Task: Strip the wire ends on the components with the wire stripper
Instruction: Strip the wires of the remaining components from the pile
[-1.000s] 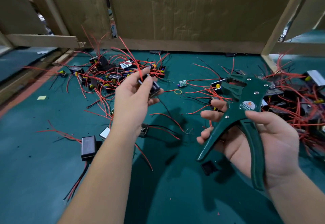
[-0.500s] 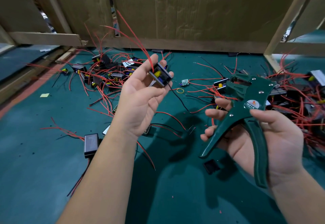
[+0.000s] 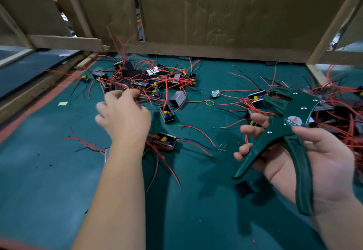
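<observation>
having dropped its component, our left grip (image 3: 123, 116), too blurred to read, reaches the red-wired black components (image 3: 149, 82) ahead, likely for another; our right grip (image 3: 324, 163) clasps the green wire stripper (image 3: 288, 112).

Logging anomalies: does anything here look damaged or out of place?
The cardboard backing is split by a ragged vertical gap above the left pile. A bare circuit board and yellow rubber band lie loose on the mat.

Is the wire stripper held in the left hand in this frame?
No, the right hand grips the wire stripper, while the left hand is over the pile of components.
</observation>
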Motion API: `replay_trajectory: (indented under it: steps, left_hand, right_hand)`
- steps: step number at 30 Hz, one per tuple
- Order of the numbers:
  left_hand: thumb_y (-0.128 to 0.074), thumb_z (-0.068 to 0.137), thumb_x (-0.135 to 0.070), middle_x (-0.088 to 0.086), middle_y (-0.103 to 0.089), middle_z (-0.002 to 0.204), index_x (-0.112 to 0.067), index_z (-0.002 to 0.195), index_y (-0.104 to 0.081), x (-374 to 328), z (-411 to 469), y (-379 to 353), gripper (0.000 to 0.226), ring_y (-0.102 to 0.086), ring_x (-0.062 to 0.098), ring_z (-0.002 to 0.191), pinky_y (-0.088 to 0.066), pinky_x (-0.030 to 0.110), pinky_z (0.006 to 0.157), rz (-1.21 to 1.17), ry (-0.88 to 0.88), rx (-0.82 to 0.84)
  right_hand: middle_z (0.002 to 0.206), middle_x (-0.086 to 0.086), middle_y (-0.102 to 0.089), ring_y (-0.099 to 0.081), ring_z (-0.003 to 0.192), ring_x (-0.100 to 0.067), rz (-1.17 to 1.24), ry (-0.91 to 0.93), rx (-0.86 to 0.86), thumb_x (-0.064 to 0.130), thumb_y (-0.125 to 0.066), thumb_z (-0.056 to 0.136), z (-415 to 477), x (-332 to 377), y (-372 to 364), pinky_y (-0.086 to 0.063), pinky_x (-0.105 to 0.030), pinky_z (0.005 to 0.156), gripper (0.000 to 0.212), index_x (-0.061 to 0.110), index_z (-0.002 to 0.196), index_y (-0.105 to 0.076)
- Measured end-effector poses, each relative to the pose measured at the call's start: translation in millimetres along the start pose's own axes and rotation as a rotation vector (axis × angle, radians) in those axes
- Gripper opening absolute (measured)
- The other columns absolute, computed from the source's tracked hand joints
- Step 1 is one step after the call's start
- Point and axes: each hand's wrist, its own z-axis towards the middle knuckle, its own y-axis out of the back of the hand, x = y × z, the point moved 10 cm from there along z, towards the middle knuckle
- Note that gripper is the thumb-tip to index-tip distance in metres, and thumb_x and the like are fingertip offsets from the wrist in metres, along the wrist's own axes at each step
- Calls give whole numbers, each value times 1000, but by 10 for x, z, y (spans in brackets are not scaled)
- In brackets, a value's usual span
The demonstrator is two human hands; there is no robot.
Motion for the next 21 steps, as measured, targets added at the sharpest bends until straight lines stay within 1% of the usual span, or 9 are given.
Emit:
replay_trajectory:
  steps: [2,4,7,9,11,15,18,20,21]
  left_hand:
    - [-59,85,-21,7,-44,137,-33,128,-51,211,77,-9,46,-35,36,124,-27,44,99,17,105,13]
    - [-57,86,-27,11,-49,134,-30,136,-39,359,136,-115,53,-34,35,126,-26,44,100,42,182,106]
    - [-49,90,-32,10,-58,123,-40,139,-31,385,153,-326,53,-34,31,125,-24,42,95,45,188,260]
    - [-41,92,-28,5,-60,118,-45,133,-38,321,153,-437,44,-32,29,122,-20,41,86,61,136,320]
    - [-36,93,-26,2,-60,117,-43,128,-47,288,172,-504,40,-29,27,123,-19,41,85,93,113,349]
    - [-45,90,-24,-2,-52,95,-36,126,-56,257,234,-438,40,-30,26,123,-17,39,82,41,101,259]
    - [-54,82,-27,-6,-62,110,-38,122,-60,128,243,-195,42,-39,20,121,-23,33,89,-251,24,83]
    - [-60,77,-28,-12,-64,111,-37,116,-65,-34,180,-41,41,-52,3,111,-34,20,97,-641,-53,46]
    - [-62,76,-26,-14,-66,107,-34,113,-68,-146,124,20,39,-56,-4,101,-39,14,93,-809,-108,64]
  right_hand:
    - [95,-26,-66,-63,71,-39,-14,-9,-8,30,-66,55,1,-11,11,-56,-46,67,62,-1,109,-66]
    - [94,-25,-66,-63,70,-39,-17,-15,-10,30,-64,56,2,-19,8,-56,-46,66,62,-1,110,-65]
    - [93,-24,-66,-63,71,-39,-16,-20,-5,30,-65,55,1,-30,-11,-56,-44,64,61,-1,109,-65]
    - [93,-25,-66,-63,71,-39,-14,-24,-5,30,-66,55,2,-38,-11,-56,-44,64,61,-1,107,-66]
    - [92,-25,-66,-63,71,-40,-15,-27,0,30,-67,54,5,-43,-15,-56,-45,65,62,-1,108,-66]
    - [92,-26,-66,-64,70,-40,-13,-32,-10,30,-68,54,1,-47,0,-56,-45,63,61,-2,106,-67]
    - [92,-26,-66,-64,70,-39,-15,-31,-11,30,-73,50,5,-44,-15,-56,-44,62,65,-3,106,-68]
    - [90,-26,-66,-63,69,-40,-27,-36,-16,30,-75,47,6,-52,-17,-56,-45,62,67,-2,106,-68]
    - [90,-25,-66,-63,69,-40,-27,-37,-15,30,-74,48,5,-57,-17,-56,-46,62,67,-2,106,-68]
